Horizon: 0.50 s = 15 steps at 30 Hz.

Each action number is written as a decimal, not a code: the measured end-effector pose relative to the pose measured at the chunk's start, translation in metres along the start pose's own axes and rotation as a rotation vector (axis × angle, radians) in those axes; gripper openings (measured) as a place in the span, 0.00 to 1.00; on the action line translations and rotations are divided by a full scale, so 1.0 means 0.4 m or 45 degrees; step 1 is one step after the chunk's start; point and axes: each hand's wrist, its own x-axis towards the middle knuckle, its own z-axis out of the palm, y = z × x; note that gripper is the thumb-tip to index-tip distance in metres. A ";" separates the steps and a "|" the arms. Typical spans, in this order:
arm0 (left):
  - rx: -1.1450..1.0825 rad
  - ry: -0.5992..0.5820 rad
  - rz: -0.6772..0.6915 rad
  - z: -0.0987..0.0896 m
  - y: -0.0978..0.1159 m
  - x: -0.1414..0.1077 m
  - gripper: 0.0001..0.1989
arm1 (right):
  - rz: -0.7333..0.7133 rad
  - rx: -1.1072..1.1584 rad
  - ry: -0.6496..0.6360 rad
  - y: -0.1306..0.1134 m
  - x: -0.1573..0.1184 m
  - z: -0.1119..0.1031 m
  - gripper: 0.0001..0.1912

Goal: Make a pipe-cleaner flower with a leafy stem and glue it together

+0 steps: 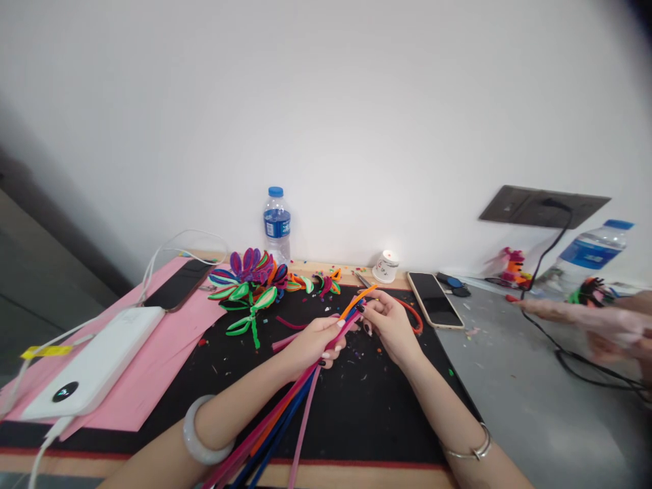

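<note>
My left hand (326, 341) is closed around a bundle of long fuzzy stems (278, 421) in pink, orange and blue, which trail down to the front edge of the table. At the upper end of the bundle, the fingers of my right hand (382, 318) pinch the stems near an orange tip (359, 299). Left of my hands lies a flower (249, 285) made of purple, green and orange stems. A curved red-orange stem (413, 314) rests behind my right hand. Loose pink stems (285, 341) lie beside my left hand on the black mat (356, 414).
Pink paper (188, 333) carries a white power bank (96, 360) and a dark phone (178, 284) at left. A bottle (276, 224), paper cup (386, 266) and another phone (435, 301) stand or lie behind. Another person's hand (591, 322) reaches in at right, near a black cable (542, 261).
</note>
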 end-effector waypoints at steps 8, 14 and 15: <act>-0.015 -0.014 0.020 -0.001 0.006 -0.002 0.19 | 0.217 0.259 -0.180 -0.006 -0.002 -0.004 0.17; 0.037 -0.040 0.012 0.005 0.006 -0.007 0.17 | 0.274 0.256 -0.230 -0.002 -0.001 -0.006 0.16; 0.044 -0.051 0.014 0.006 0.007 -0.009 0.17 | 0.280 0.242 -0.230 -0.001 -0.002 -0.007 0.16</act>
